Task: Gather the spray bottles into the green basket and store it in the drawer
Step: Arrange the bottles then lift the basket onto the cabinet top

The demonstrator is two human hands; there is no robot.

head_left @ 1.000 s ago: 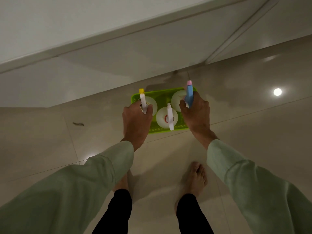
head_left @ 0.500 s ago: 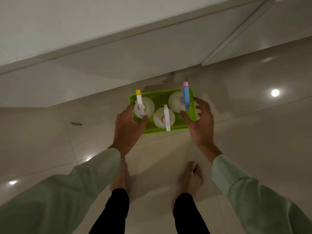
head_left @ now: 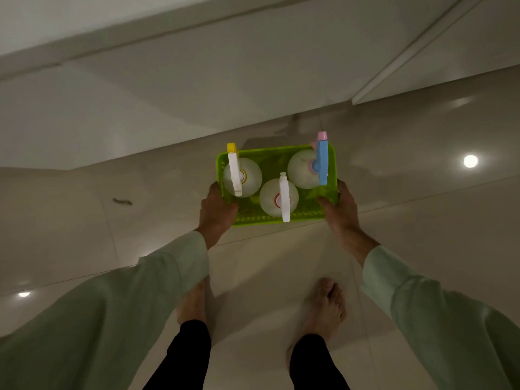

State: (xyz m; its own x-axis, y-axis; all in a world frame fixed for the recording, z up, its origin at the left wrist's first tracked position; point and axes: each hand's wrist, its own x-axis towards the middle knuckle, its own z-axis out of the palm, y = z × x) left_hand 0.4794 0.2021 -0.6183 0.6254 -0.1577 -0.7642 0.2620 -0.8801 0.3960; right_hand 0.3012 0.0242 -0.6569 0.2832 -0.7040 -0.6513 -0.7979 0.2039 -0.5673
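Both hands have moved off the spray bottles and out to the ends of the green basket (head_left: 277, 218). A second ago the left hand (head_left: 216, 211) and the right hand (head_left: 342, 208) were closed around the tops of the outer bottles; half a second ago they were open and spreading apart. Now each hand is curled around a short side of the basket near its lower corner, thumb over the rim and fingers hidden beneath or behind the wall. This suggests the gathering step is finished and the carrying step is starting.

The basket sits just above the centre of the frame, between the two hands and touching both. Whether it rests on the glossy tiled floor (head_left: 84, 220) or is already lifted cannot be told.

Three bottles stand upright inside it: the yellow-tipped bottle (head_left: 242, 177) at the left, the white-nozzle bottle (head_left: 278, 197) in the lower middle, and the blue-and-pink bottle (head_left: 305, 168) at the upper right.

Bare feet show at the bottom centre. A pale cabinet front (head_left: 197, 80) fills the upper frame; no open drawer is visible.
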